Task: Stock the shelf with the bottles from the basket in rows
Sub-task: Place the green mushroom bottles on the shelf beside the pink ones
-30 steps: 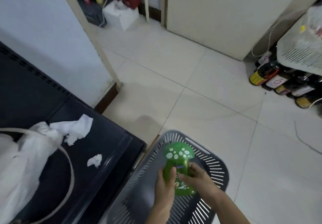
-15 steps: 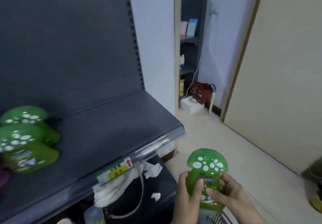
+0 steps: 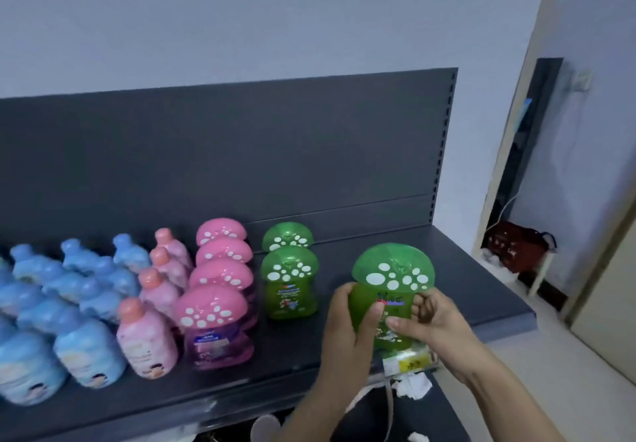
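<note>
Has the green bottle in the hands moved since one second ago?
Yes. The green bottle went up from the floor basket to the level of the shelf, right of the green row.

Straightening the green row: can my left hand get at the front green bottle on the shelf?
Probably not yet: the left hand grips the held bottle, though nothing blocks the front green bottle.
</note>
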The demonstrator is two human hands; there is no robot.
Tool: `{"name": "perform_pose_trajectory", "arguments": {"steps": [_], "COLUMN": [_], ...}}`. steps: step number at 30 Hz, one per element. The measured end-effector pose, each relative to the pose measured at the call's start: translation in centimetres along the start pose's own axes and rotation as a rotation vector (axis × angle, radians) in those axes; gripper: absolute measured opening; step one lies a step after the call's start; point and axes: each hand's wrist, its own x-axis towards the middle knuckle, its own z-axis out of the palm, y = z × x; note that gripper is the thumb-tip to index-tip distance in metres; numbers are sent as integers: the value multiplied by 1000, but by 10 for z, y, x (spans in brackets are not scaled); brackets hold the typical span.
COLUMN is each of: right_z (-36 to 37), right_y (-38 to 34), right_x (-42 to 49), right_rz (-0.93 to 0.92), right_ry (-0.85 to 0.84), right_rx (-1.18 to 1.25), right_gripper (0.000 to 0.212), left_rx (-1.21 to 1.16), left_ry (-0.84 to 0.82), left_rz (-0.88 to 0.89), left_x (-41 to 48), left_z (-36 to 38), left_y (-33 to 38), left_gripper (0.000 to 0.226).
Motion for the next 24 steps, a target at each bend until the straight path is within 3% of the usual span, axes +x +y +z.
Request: {"name": "perform_pose_trajectory", "arguments": {"steps": [3, 8, 16, 19, 21, 24], "right_z": [41, 84, 97, 96, 94, 93], "right_y": [11, 37, 63, 68, 68, 66], "right_x": [29, 52, 67, 69, 69, 69], "right_rz": [15, 84, 141, 145, 153, 159], "right_ry": [-61, -149, -222, -228, -224, -215], "right_rx": [-20, -31, -39, -48, -57, -127], "right_gripper": [40, 46, 50, 50, 52, 62], "left_rx": [61, 85, 126, 155, 182, 210], "left_ry": [57, 76, 83, 50, 115, 404], "left_rz": [-7, -82, -135, -123, -155, -8], "left_x": [7, 0, -1, -12, -31, -58], "left_z": [-42, -79, -91, -92, -94, -114], "left_y": [-20, -53, -76, -76, -64, -46], "left_gripper": [27, 54, 25, 64, 73, 59]}}
